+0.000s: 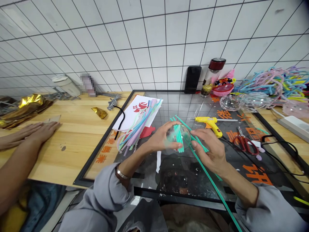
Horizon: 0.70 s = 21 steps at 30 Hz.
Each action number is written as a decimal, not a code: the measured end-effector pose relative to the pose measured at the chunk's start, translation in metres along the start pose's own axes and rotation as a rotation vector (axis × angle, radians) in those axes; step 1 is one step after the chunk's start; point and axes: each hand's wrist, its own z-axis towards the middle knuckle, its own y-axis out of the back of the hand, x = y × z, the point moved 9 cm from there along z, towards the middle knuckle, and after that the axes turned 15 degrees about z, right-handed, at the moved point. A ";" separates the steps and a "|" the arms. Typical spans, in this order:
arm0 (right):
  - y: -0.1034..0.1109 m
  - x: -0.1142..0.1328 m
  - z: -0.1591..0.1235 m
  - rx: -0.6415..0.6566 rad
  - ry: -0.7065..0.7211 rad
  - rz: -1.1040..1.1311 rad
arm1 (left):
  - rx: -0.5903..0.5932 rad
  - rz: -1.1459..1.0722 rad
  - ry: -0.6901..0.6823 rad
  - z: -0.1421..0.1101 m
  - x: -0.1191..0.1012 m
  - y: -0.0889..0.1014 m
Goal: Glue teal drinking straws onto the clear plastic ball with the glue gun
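Grey sleeves (103, 188) frame left grip (159, 138) cupping clear, rounded shell (186, 137), right grip (213, 150) pinching slender green stems (210, 178) beside yellow glue gun (210, 122).

both forearms (138, 154) angle inward — left grip (161, 138) curved with thumb (178, 146) and fingers (173, 123) apart, right grip (212, 149) near it — thumb and index finger (198, 132) close together.
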 end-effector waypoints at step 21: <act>0.055 -0.160 -0.033 0.299 -1.109 -0.870 | 0.062 -0.226 0.116 0.003 0.025 -0.009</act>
